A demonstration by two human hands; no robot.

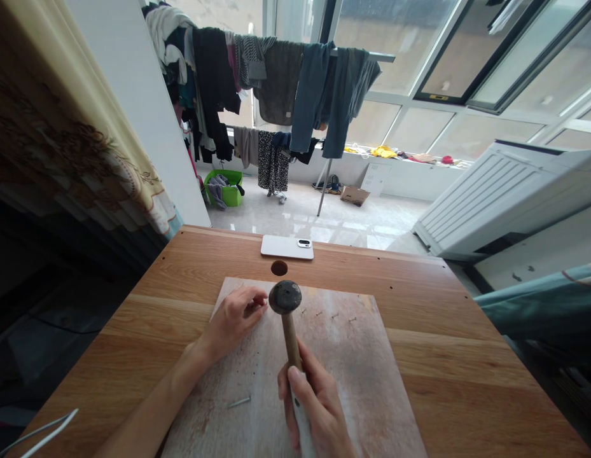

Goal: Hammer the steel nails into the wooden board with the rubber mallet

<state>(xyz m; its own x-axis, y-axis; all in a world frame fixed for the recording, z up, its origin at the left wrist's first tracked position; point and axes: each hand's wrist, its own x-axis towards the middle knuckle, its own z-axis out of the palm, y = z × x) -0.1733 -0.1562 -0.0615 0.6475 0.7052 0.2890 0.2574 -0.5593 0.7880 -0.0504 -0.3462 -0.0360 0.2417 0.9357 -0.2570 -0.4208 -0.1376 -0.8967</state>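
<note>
My right hand [314, 397] grips a hammer [289, 340] by its handle, with the dark round head raised over the far part of a worn wooden board [352, 381]. My left hand [240, 312] rests at the board's far left, thumb and fingers pinched together just left of the hammer head. What lies between those fingertips is too small to make out. To the right of the hammer head, several small nails [334, 316] stand in a row in the board. Nearer to me, a larger loose metal nail [238, 402] lies flat on the board.
The board lies on a wooden table [443, 381]. A white phone [286, 247] lies at its far edge, behind a round hole [278, 268]. White cables [49, 436] show at the near left. Beyond stand a laundry rack with clothes [280, 83] and a green basket [233, 191].
</note>
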